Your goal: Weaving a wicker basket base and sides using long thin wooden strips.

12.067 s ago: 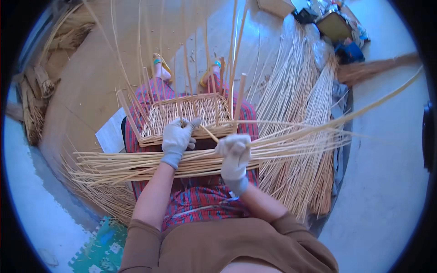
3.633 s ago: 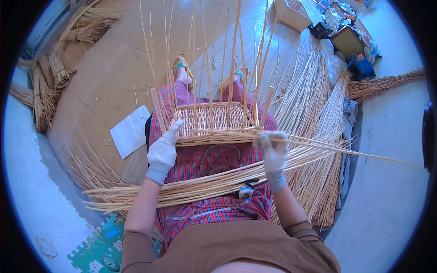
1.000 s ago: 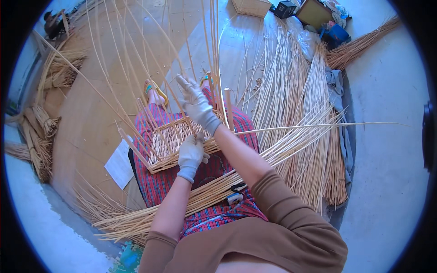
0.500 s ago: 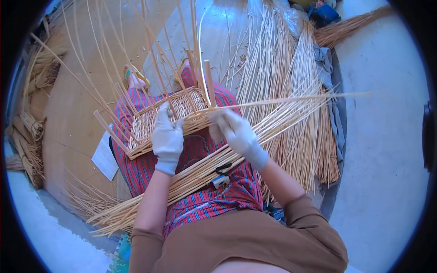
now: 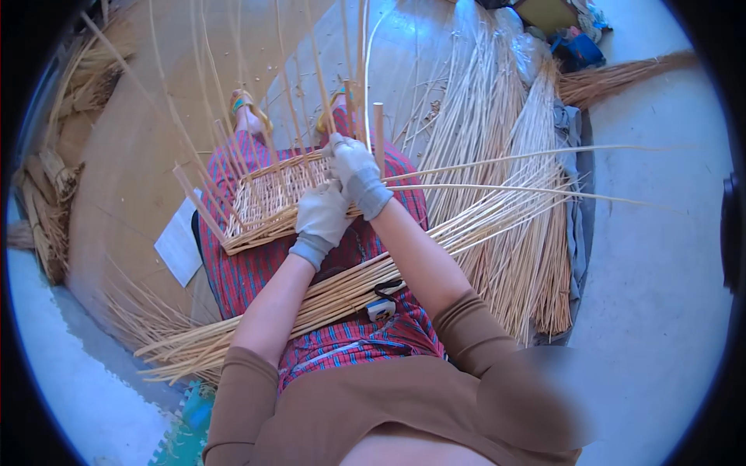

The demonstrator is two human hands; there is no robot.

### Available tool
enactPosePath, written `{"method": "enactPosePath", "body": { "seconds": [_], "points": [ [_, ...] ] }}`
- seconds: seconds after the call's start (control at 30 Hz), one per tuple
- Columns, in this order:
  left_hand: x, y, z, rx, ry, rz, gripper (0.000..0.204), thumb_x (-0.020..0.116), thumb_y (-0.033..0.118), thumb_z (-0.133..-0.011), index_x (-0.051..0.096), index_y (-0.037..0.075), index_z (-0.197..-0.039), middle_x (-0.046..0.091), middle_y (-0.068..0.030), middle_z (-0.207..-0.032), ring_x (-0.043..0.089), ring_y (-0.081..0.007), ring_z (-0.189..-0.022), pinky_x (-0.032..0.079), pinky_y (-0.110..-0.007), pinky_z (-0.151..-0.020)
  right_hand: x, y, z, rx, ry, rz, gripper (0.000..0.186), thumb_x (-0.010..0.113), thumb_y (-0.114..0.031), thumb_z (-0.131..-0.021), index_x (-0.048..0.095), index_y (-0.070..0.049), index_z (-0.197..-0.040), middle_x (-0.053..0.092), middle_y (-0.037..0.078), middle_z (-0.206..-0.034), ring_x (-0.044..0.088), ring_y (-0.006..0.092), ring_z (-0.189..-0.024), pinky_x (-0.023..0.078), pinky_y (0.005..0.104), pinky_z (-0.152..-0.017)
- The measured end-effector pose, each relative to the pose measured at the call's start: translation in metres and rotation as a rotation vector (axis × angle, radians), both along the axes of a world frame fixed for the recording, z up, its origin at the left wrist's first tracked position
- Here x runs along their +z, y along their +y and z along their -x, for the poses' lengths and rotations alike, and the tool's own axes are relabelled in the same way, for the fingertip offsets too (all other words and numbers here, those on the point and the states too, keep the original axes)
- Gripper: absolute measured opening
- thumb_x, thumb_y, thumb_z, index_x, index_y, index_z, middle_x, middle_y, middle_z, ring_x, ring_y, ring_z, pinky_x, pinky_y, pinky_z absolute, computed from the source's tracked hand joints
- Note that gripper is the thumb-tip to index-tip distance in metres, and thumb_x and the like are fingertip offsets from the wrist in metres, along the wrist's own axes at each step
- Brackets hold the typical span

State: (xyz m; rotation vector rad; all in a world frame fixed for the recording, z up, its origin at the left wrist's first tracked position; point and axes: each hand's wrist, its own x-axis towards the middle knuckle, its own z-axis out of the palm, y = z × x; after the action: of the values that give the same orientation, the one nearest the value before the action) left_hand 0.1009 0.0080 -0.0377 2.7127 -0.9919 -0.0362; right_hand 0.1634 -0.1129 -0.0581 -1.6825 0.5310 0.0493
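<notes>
The right hand point(image 5: 355, 172) is bent inward at the right end of the basket point(image 5: 264, 196), against the thin uprights point(image 5: 321, 70); the left hand point(image 5: 322, 213) meets it from below, over the near rim point(image 5: 264, 239). Gloves and angle hide the fingertips, so I cannot tell how far either grip is closed or which strand, if any, it has. The step in hand looks like working a rod in and out of the uprights near the right corner. As I judge it, the next move calls for one grip to steady the rim while the other draws the strand snug.

The basket lies on the striped lap point(image 5: 237, 276), mostly to the left of and beyond the left hand. A thick corner post point(image 5: 379, 140) stands just right of the right hand. Beyond that wrist, two long rods point(image 5: 458, 186) trail rightward; closer to the body, a bundle of rods point(image 5: 342, 293) crosses the lap.
</notes>
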Motion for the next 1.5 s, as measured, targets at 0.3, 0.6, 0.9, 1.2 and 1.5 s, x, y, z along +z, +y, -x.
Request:
{"method": "enactPosePath", "body": {
  "seconds": [0.3,0.6,0.9,1.2,1.5],
  "points": [
    [0.04,0.108,0.032,0.187,-0.275,0.141,0.083,0.08,0.031,-0.07,0.046,0.018,-0.145,0.054,-0.0086,-0.119,0.047,-0.0269,-0.125,0.026,-0.053,-0.117,0.089,0.014,0.082,0.221,-0.803,0.812,0.062,0.074,-0.031,-0.08,0.053,-0.007,-0.133,0.056,0.015,-0.133,0.05,0.0335,-0.129,0.04,0.0432,-0.108],
    [-0.02,0.145,0.032,0.137,-0.272,-0.099,0.058,0.045,0.014,-0.092,0.038,0.006,-0.149,0.055,-0.0135,-0.135,0.05,-0.027,-0.131,0.032,-0.049,-0.111,0.022,0.085,0.081,0.647,-0.46,1.529,0.075,0.077,-0.039,-0.073,0.048,-0.018,-0.139,0.059,0.012,-0.131,0.052,0.028,-0.128,0.035,0.05,-0.105],
    [-0.022,0.139,0.034,0.181,-0.182,-0.015,0.05,0.049,0.013,-0.089,0.05,0.007,-0.138,0.06,-0.0107,-0.117,0.058,-0.0258,-0.112,0.041,-0.044,-0.098,0.052,0.086,0.08,0.837,-0.252,1.253,0.061,0.079,-0.046,-0.071,0.059,-0.014,-0.119,0.065,0.009,-0.106,0.062,0.0286,-0.104,0.044,0.0443,-0.085],
    [0.006,0.042,0.014,0.02,-0.132,0.0,0.033,0.057,0.013,-0.086,0.059,0.014,-0.119,0.063,-0.0084,-0.108,0.06,-0.0262,-0.11,0.047,-0.05,-0.094,0.029,0.016,0.037,0.421,-0.183,0.53,0.037,0.048,-0.035,-0.101,0.064,-0.003,-0.11,0.069,0.022,-0.1,0.065,0.04,-0.096,0.051,0.044,-0.086],
    [-0.037,0.038,0.001,0.142,0.128,0.515,0.055,0.076,0.019,-0.073,0.058,0.01,-0.124,0.061,-0.0138,-0.124,0.061,-0.0228,-0.114,0.05,-0.037,-0.093,0.033,0.051,0.03,0.263,-0.067,0.73,0.034,0.046,-0.035,-0.1,0.067,-0.008,-0.102,0.07,0.016,-0.096,0.068,0.0338,-0.092,0.051,0.0428,-0.082]
  ]
}}
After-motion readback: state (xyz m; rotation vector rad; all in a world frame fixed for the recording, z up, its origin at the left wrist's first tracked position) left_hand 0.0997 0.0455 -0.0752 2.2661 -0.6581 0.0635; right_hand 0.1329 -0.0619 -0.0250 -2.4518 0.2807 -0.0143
